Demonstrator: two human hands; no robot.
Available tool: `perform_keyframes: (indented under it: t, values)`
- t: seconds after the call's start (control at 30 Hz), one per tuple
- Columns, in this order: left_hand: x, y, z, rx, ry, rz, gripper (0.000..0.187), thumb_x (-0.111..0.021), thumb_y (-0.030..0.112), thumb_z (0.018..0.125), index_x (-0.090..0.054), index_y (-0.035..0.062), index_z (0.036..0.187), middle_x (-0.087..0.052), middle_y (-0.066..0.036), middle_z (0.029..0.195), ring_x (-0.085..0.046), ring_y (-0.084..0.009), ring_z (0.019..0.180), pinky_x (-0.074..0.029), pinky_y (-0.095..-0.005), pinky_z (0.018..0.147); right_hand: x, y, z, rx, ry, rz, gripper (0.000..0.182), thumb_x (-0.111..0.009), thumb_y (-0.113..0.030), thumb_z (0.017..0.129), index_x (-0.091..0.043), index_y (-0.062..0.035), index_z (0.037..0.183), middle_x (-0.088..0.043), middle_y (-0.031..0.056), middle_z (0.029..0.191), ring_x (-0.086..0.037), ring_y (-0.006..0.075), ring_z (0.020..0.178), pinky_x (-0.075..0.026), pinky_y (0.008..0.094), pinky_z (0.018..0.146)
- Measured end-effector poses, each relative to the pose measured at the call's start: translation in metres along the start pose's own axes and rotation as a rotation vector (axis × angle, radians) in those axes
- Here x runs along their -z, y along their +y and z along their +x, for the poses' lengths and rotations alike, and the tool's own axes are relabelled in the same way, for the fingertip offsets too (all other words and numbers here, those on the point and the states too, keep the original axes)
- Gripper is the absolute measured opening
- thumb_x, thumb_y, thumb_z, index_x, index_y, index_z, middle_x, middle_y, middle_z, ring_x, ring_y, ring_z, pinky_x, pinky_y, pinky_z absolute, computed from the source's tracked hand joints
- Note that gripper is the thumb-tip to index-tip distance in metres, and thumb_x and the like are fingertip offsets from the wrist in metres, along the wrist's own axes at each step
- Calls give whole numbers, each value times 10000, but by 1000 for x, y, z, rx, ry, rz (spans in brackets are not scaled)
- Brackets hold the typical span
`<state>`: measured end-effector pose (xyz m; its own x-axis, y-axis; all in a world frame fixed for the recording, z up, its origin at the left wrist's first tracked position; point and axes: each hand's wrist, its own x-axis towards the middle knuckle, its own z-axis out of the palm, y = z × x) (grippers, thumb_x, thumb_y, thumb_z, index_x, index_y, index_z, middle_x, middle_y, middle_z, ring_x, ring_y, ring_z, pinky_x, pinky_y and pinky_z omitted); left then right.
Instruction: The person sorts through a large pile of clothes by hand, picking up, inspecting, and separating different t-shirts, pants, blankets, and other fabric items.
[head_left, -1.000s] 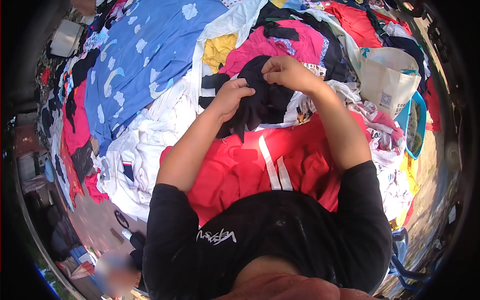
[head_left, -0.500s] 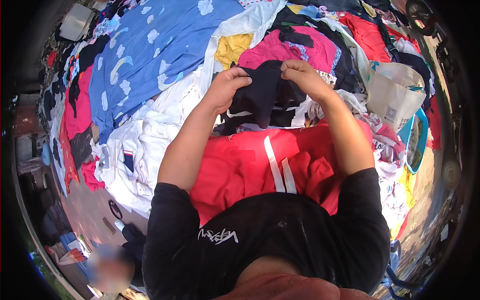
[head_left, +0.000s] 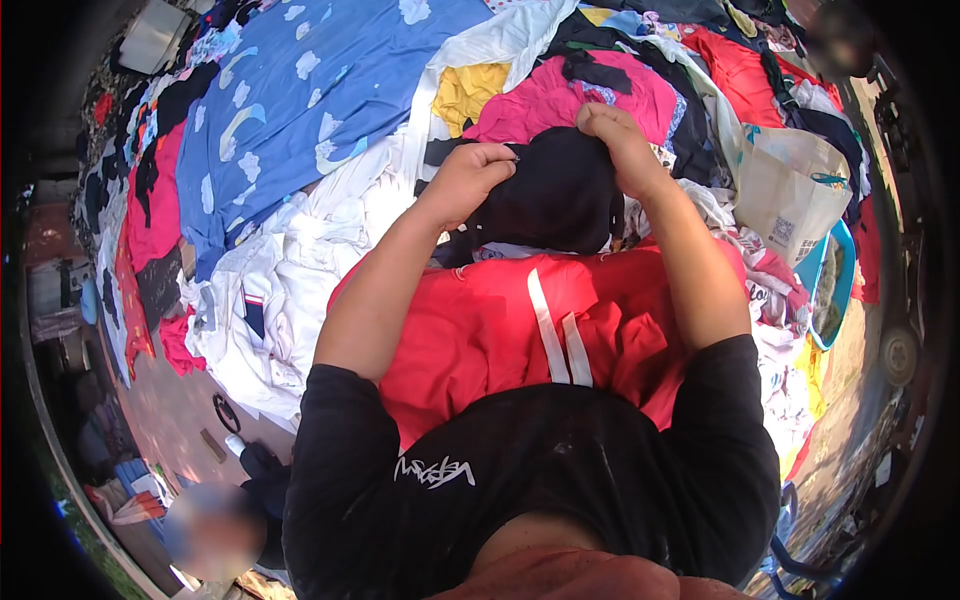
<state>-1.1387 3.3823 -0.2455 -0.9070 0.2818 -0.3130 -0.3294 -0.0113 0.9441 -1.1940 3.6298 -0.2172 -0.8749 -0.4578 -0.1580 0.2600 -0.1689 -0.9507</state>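
Observation:
A black garment (head_left: pixel 556 196) hangs between my two hands, its kind not clear from here. My left hand (head_left: pixel 474 180) pinches its upper left edge, thumb against fingers. With fingers closed, my right hand (head_left: pixel 618 140) grips its upper right edge. Just beyond the right hand lies a pink cloth (head_left: pixel 535 98), with a yellow cloth (head_left: pixel 468 95) left of it. Red fabric with white stripes (head_left: pixel 470 340) spreads over my lap, below the black garment.
Blue cloud-patterned fabric (head_left: pixel 310 95) covers the far left of the pile. White clothes (head_left: pixel 270 300) are heaped at left. A white bag (head_left: pixel 790 190) and a blue basket (head_left: pixel 838 285) stand at right. Another person (head_left: pixel 262 485) is at lower left.
The black garment is spread wider and fuller between my hands. My right hand has moved slightly right and away from me; my left has shifted slightly right and nearer.

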Motion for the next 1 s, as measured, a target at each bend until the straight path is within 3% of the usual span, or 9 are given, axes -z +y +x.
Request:
perform_keyframes:
  t: [0.13, 0.23, 0.43, 0.53, 0.63, 0.73, 0.9, 0.93, 1.0]
  values:
    - [-7, 3, 1, -41, 10, 21, 160, -613, 70, 922, -685, -14, 1038, -687, -37, 975, -634, -113, 898, -496, -244, 823, 8, -3, -1, -11, -26, 24, 149, -515, -96, 897, -587, -79, 767, -512, -60, 739, -464, 37, 691, -369, 221, 636]
    - [-13, 6, 2, -72, 63, -156, 152, -656, 86, 894, -714, -19, 986, -664, -16, 878, -579, -83, 827, -454, -239, 766, 11, -5, -3, 7, -10, -7, 153, -520, -95, 901, -588, -77, 765, -515, -58, 738, -461, 32, 692, -365, 220, 636]
    - [-8, -2, 15, -14, 247, -187, 136, -616, 97, 842, -658, 2, 753, -554, 25, 677, -456, -56, 636, -354, -244, 587, 2, -6, -7, 178, 42, -375, 197, -587, -181, 958, -592, -35, 824, -533, -21, 725, -500, 84, 693, -412, 274, 634]
    - [0, -2, 23, -121, 307, 127, 210, -591, 122, 866, -595, 30, 678, -502, 36, 635, -415, -49, 602, -308, -236, 564, -3, -7, -10, 404, 109, -696, 234, -600, -226, 971, -600, -12, 876, -577, 74, 723, -581, 199, 697, -452, 343, 646]
    - [-3, 8, 17, -177, 368, 230, 232, -585, 127, 852, -562, 35, 640, -478, 31, 622, -402, -50, 611, -300, -249, 564, -7, -23, -17, 558, 250, -1014, 228, -608, -226, 965, -609, -7, 902, -607, 157, 770, -617, 315, 730, -465, 394, 654]
    - [8, 9, 18, -213, 433, 303, 221, -574, 131, 831, -550, 33, 635, -484, 24, 627, -400, -61, 605, -305, -261, 564, 4, -28, -13, 707, 393, -1091, 196, -618, -206, 954, -622, -17, 901, -638, 173, 809, -619, 369, 758, -469, 415, 651]
    - [44, 7, 23, -229, 544, 104, 226, -548, 128, 811, -548, 27, 608, -457, 26, 577, -385, -62, 555, -278, -282, 511, 44, -54, -12, 622, 792, -895, 241, -638, -238, 962, -639, -6, 895, -637, 129, 729, -616, 247, 665, -476, 360, 642]
    - [48, 10, 22, -213, 502, 60, 205, -543, 118, 826, -558, 32, 641, -489, 11, 627, -440, -82, 608, -358, -279, 597, 57, -58, -10, 645, 839, -849, 269, -642, -259, 966, -643, 2, 901, -637, 115, 722, -593, 196, 651, -473, 334, 645]
    - [46, 16, 20, -209, 458, -10, 181, -530, 105, 850, -562, 37, 685, -526, -11, 691, -513, -113, 669, -457, -289, 703, 60, -52, -7, 656, 877, -871, 270, -636, -258, 968, -646, 5, 903, -649, 129, 736, -610, 224, 661, -482, 345, 655]
